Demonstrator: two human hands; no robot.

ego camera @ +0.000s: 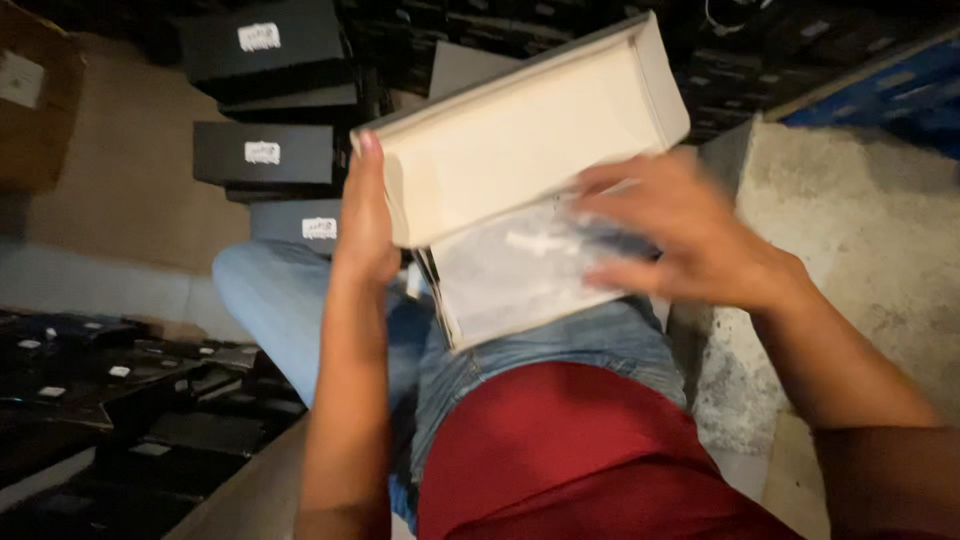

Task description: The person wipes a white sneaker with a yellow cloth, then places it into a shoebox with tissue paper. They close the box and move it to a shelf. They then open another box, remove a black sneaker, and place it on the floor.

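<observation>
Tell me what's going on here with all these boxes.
A seated person holds an open white box lid by its edge with the left hand. The right hand, blurred, rests on a clear plastic packet lying on the box below, over their lap. Stacks of black boxes stand beyond on the floor.

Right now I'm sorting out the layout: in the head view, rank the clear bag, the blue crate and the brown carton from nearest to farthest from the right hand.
1. Clear bag: under the right hand, touching it.
2. Blue crate: upper right corner.
3. Brown carton: far upper left.
</observation>
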